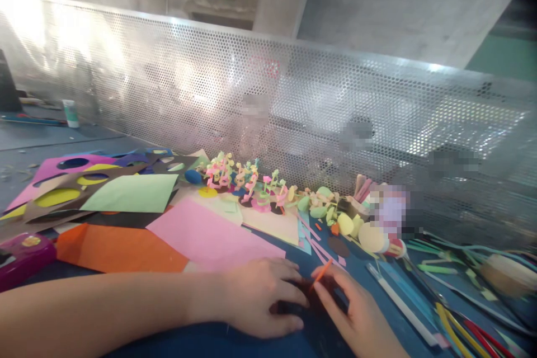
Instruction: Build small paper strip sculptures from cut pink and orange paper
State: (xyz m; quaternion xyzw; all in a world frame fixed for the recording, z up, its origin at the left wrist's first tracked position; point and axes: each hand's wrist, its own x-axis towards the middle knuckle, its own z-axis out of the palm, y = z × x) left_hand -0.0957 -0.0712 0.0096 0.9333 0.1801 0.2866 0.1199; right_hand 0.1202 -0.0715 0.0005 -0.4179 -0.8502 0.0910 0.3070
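Note:
A thin orange paper strip (323, 273) is pinched between the thumb and fingers of my right hand (356, 305), its upper end sticking up past the fingertips. Just left of it, my left hand (266, 296) is palm down, thumb apart from the curved fingers, with nothing visible in it. Its fingertips come close to the strip's lower end; I cannot tell whether they touch. Beyond my left hand lies a pink paper sheet (210, 235), with an orange sheet (121, 248) beside it. Narrow pink strips (321, 249) lie just beyond my right hand.
Small paper flowers (264, 193) stand in a row along the perforated metal screen (168, 78). Cut paper with round holes (59, 196) and a magenta device (25, 257) are at left. A white tube (70, 113) stands farther back. Coloured strips (455, 327) crowd the right.

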